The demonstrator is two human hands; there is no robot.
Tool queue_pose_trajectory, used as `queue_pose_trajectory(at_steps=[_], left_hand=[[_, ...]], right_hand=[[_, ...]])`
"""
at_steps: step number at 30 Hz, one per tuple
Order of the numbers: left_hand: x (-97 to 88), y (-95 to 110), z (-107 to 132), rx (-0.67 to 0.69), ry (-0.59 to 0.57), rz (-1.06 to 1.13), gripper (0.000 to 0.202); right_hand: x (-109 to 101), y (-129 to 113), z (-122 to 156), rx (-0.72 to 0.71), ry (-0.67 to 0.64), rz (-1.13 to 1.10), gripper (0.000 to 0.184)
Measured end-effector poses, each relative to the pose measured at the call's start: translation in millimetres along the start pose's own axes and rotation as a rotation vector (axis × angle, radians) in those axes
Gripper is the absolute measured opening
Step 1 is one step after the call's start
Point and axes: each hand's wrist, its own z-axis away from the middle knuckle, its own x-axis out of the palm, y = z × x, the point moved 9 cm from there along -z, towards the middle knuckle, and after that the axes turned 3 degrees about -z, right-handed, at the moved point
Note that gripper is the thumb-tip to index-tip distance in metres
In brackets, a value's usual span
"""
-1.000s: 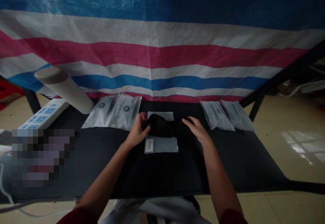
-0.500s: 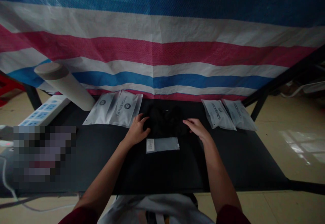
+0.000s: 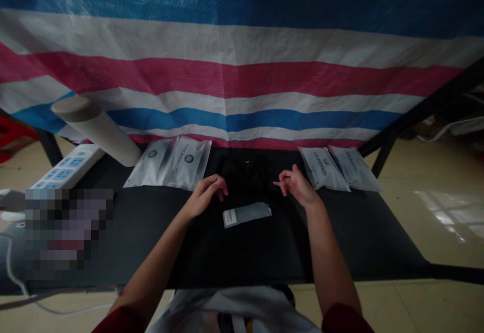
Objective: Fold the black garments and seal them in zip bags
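A dark, soft-looking black bundle [image 3: 245,174] lies in the middle of the black table; its kind is lost in the shadow. My left hand [image 3: 207,193] is at its left side, fingers loosely bent with tips apart, and I see nothing held in them. To the right, my right hand [image 3: 297,186] is raised with fingers spread and some bent, holding nothing; its fingertips point at the bundle's edge. Between me and the bundle lies a small flat translucent packet [image 3: 252,213] with a white label at its left end, slightly tilted.
Frosted zip bags [image 3: 186,161] with printed lettering lie at the back left, and two similar bags [image 3: 325,169] at the back right. A pale bottle [image 3: 102,134] and a white power strip [image 3: 68,167] stand at the left. A striped sheet [image 3: 242,78] hangs behind the black table [image 3: 363,242].
My right hand has come off the bundle's edge, lifted and spread its fingers. My left hand's fingers have curled. The small packet has turned a little and shifted right.
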Motion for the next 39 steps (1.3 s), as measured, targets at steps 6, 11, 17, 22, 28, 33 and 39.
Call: queue_pose_trajectory(at_steps=[6, 11, 17, 22, 28, 33, 39], left_hand=[[19.2, -11.1, 1.6, -0.045, 0.120, -0.411, 0.035], [30.7, -11.4, 2.2, -0.044, 0.071, -0.703, 0.026], [-67.1, -21.3, 19.1, -0.165, 0.634, -0.589, 0.023], [-106.5, -18.0, 36.8, -0.071, 0.931, -0.482, 0.023], [-30.7, 9.3, 14.8, 0.097, 0.505, -0.653, 0.014], [27.4, -4.6, 4.1, 0.079, 0.104, -0.824, 0.051], [20.6, -22.0, 4.7, 0.020, 0.086, -0.909, 0.054]], right_hand=[[20.4, 3.3, -6.5, -0.073, 0.059, 0.238, 0.042], [38.2, 7.1, -9.0, -0.207, 0.062, 0.780, 0.025], [1.6, 5.6, -7.5, -0.173, 0.261, 1.078, 0.029], [-17.4, 2.8, -3.0, -0.099, 0.387, 1.194, 0.028], [-1.4, 2.6, -2.3, -0.123, 0.376, 1.305, 0.033], [5.2, 1.0, -1.1, -0.124, 0.361, 1.326, 0.031], [10.0, 2.2, -2.1, -0.147, 0.267, 1.261, 0.029]])
